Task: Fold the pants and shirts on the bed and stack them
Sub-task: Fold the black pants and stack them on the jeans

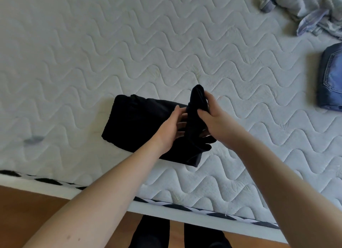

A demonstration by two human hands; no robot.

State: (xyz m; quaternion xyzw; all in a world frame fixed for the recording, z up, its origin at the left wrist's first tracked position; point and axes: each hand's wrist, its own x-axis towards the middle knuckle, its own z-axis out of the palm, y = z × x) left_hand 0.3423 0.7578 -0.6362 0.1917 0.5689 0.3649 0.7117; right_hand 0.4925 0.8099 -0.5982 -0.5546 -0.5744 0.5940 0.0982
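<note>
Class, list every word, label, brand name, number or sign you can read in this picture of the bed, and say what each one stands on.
None can be read: no text shows anywhere.
The black garment, gripped by the left hand and right hand, shows no label.
The folded jeans show only stitching.
The crumpled pale clothes carry a blurred pattern, no letters.
The mattress bears only wavy quilting.

A home bedroom: a bare quilted mattress (166, 44) fills the frame, wooden floor (27, 210) at lower left, loose clothes (305, 9) at upper right.
</note>
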